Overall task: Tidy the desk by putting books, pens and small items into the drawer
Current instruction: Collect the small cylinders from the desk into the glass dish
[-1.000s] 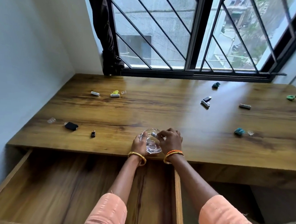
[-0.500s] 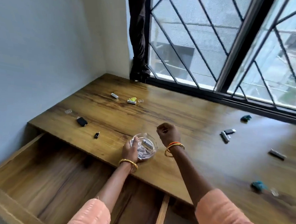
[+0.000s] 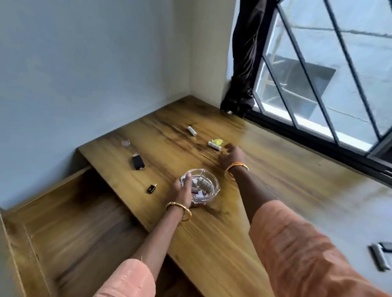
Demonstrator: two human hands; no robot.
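A clear glass bowl (image 3: 213, 184) with a few small items inside stands near the desk's front edge. My left hand (image 3: 181, 191) grips its near-left rim. My right hand (image 3: 231, 155) reaches over the desk with loosely spread fingers, just right of a white stick (image 3: 214, 146) and a yellow piece (image 3: 216, 141), and holds nothing. Farther left lie a white tube (image 3: 191, 130), a clear cap (image 3: 126, 142), a black fob (image 3: 137, 162) and a small black adapter (image 3: 151, 188). The wooden drawer (image 3: 54, 236) stands pulled out below the desk edge.
A blue-grey wall bounds the desk (image 3: 279, 199) on the left. A barred window (image 3: 332, 71) with a dark bundled curtain (image 3: 246, 59) runs along the back. A grey stick (image 3: 380, 257) and a black item (image 3: 391, 247) lie at the far right.
My right hand left the bowl and moved far out toward the white stick and yellow piece, its fingers opening. The view swung left. My left hand stays on the bowl.
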